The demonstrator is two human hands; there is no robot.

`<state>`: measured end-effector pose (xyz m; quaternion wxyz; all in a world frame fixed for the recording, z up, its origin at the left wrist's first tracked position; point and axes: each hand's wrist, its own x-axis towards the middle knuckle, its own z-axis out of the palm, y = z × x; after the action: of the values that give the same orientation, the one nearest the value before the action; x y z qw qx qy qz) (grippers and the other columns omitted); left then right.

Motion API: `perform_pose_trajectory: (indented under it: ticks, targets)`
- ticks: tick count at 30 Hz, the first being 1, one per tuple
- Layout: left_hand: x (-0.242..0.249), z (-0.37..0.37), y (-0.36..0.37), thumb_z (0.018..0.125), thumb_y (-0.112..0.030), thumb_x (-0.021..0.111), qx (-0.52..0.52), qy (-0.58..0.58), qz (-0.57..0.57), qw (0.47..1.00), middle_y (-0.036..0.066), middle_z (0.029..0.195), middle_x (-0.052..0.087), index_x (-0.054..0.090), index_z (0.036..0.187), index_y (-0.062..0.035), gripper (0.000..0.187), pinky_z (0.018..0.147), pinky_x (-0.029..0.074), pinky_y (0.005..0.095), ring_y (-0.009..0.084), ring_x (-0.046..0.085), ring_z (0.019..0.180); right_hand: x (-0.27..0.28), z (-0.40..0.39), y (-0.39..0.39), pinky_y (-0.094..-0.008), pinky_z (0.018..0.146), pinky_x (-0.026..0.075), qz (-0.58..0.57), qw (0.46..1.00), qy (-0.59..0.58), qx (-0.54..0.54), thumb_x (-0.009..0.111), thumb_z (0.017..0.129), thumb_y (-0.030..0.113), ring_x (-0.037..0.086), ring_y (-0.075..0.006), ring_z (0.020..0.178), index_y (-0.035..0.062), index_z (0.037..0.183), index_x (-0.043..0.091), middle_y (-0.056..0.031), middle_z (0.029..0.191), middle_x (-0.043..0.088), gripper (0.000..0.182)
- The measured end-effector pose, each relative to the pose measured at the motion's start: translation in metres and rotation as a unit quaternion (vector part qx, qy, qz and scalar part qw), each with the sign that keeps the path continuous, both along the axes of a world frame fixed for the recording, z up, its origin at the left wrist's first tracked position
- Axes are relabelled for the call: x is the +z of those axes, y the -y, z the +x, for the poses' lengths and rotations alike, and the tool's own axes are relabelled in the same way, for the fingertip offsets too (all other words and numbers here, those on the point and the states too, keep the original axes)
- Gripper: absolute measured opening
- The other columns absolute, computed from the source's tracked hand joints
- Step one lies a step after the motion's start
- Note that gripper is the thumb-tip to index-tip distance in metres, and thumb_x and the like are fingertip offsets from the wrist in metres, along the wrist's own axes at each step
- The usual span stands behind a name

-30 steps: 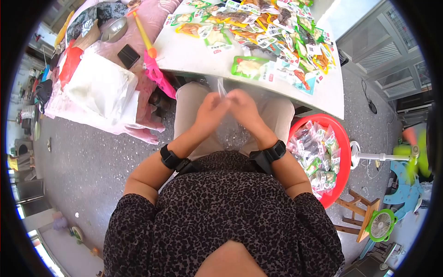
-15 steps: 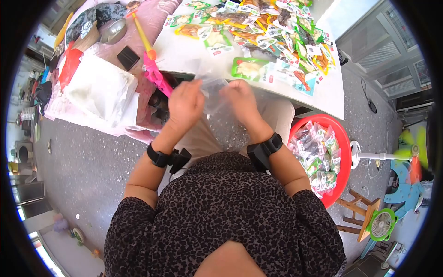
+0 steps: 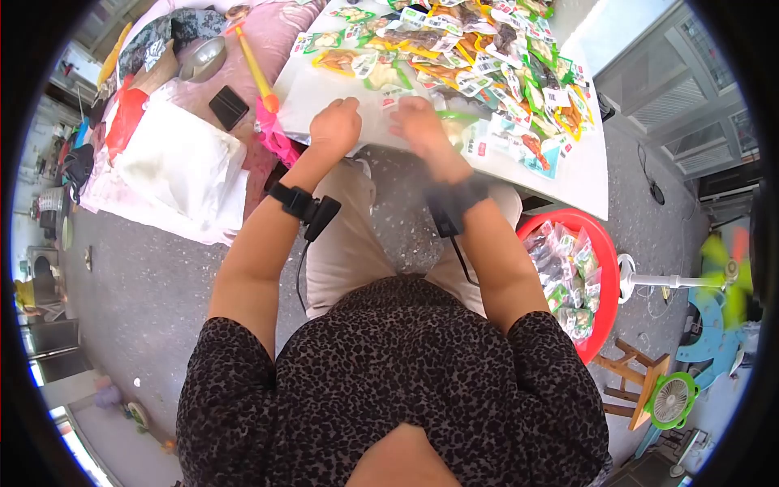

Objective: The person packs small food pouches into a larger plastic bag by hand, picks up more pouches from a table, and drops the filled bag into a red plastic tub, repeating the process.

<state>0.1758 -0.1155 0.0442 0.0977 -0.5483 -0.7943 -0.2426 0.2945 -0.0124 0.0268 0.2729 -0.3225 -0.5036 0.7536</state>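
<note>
My left hand (image 3: pixel 335 127) is closed, fingers curled, over the near edge of the white table (image 3: pixel 299 91). A faint clear plastic bag (image 3: pixel 371 123) seems to hang from it; its outline is hard to see. My right hand (image 3: pixel 423 134) is blurred by motion, its fingers apart and nothing visible in them. It hovers above the table edge beside a green-edged food packet (image 3: pixel 458 128), partly covering it. A blue-edged packet (image 3: pixel 542 154) lies further right. Behind both hands spreads a heap of sealed food packets (image 3: pixel 479 57) with green and yellow edges.
A red tub (image 3: pixel 610 284) filled with bagged packets (image 3: pixel 572 280) stands on the floor at my right. To the left, a pink-covered surface (image 3: pixel 276 36) carries white plastic sheets (image 3: pixel 182 158), a black box (image 3: pixel 228 105), a metal bowl (image 3: pixel 204 58) and a pink-and-yellow stick (image 3: pixel 258 73).
Both hands have moved forward from over my lap to the table edge. The clear bag no longer stretches between them, and my right hand has come away from it.
</note>
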Motion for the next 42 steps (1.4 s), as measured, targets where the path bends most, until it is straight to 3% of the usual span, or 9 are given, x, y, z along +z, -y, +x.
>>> perform_pose_trajectory:
  ticks: [2,6,12,18,27,30,33,36,42]
  targets:
    - [-0.031,-0.010,-0.013,0.073,-0.016,0.041,0.029,0.122,0.010,0.992,0.016,0.082,0.054,0.051,0.084,-0.0058,0.018,0.068,0.041,0.0401,0.0327,0.051,0.077,0.006,-0.004,-0.019,-0.0298,0.062,0.044,0.026,0.997,0.044,-0.052,0.052,0.069,0.003,0.050,-0.0199,0.079,-0.0007,0.100,0.042,-0.0098,0.093,0.045,0.032]
    - [-0.038,-0.006,-0.021,0.073,-0.016,0.040,0.059,0.171,-0.001,0.983,0.017,0.088,0.054,0.051,0.091,-0.0051,0.024,0.071,0.040,0.0378,0.0313,0.050,0.083,-0.020,-0.024,-0.060,-0.0283,0.061,0.043,0.178,0.963,0.149,-0.135,0.053,0.065,0.006,0.050,-0.0216,0.071,-0.0028,0.095,0.045,-0.0130,0.086,0.048,0.032]
    - [-0.042,-0.007,-0.022,0.073,-0.018,0.040,0.064,0.159,-0.007,0.985,0.015,0.091,0.054,0.051,0.093,-0.0072,0.025,0.072,0.040,0.0376,0.0299,0.050,0.085,-0.009,-0.039,-0.065,-0.0350,0.072,0.042,0.379,0.851,0.357,-0.073,0.054,0.062,0.016,0.053,-0.0313,0.082,-0.0031,0.091,0.046,-0.0197,0.085,0.054,0.036]
    - [-0.042,-0.004,-0.026,0.073,-0.017,0.041,0.076,0.139,-0.033,0.987,0.014,0.089,0.054,0.051,0.092,-0.0074,0.024,0.071,0.040,0.0380,0.0294,0.051,0.083,0.012,-0.041,-0.041,-0.0378,0.076,0.041,0.419,0.798,0.434,-0.008,0.054,0.065,0.017,0.052,-0.0330,0.089,-0.0032,0.095,0.044,-0.0229,0.091,0.054,0.038]
    - [-0.034,-0.002,-0.026,0.073,-0.017,0.040,0.089,0.150,-0.063,0.983,0.014,0.086,0.054,0.050,0.091,-0.0069,0.023,0.071,0.040,0.0390,0.0299,0.051,0.083,-0.015,-0.053,-0.047,-0.0360,0.069,0.043,0.404,0.866,0.287,-0.066,0.053,0.067,0.017,0.054,-0.0286,0.084,-0.0016,0.099,0.044,-0.0193,0.088,0.055,0.038]
    - [-0.031,-0.001,-0.027,0.073,-0.017,0.040,0.101,0.159,-0.057,0.980,0.015,0.085,0.054,0.051,0.090,-0.0060,0.023,0.070,0.040,0.0391,0.0305,0.051,0.082,0.020,-0.037,-0.028,-0.0306,0.057,0.045,0.075,0.988,0.132,-0.035,0.050,0.069,0.010,0.055,-0.0202,0.073,-0.0013,0.096,0.046,-0.0113,0.080,0.056,0.030]
    - [-0.035,-0.003,-0.027,0.073,-0.018,0.041,0.100,0.172,-0.018,0.980,0.016,0.085,0.055,0.052,0.092,-0.0055,0.025,0.071,0.040,0.0386,0.0304,0.052,0.082,0.031,-0.011,-0.020,-0.0250,0.049,0.044,0.004,1.000,-0.018,-0.025,0.048,0.069,0.004,0.052,-0.0130,0.065,-0.0002,0.091,0.050,-0.0045,0.073,0.053,0.022]
    - [-0.033,-0.002,-0.027,0.073,-0.020,0.042,0.105,0.218,-0.015,0.970,0.017,0.087,0.055,0.052,0.093,-0.0054,0.027,0.072,0.040,0.0381,0.0308,0.052,0.084,0.031,0.013,-0.007,-0.0254,0.053,0.044,0.075,0.993,-0.074,-0.052,0.048,0.071,0.004,0.051,-0.0116,0.063,-0.0003,0.087,0.051,-0.0028,0.070,0.053,0.017]
    - [-0.038,0.001,-0.034,0.073,-0.018,0.042,0.091,0.295,0.059,0.949,0.018,0.090,0.054,0.051,0.096,-0.0048,0.029,0.073,0.041,0.0371,0.0320,0.051,0.086,-0.007,0.045,0.049,-0.0284,0.064,0.043,0.430,0.888,0.084,-0.142,0.049,0.075,0.009,0.055,-0.0174,0.068,-0.0002,0.082,0.052,-0.0098,0.073,0.056,0.012]
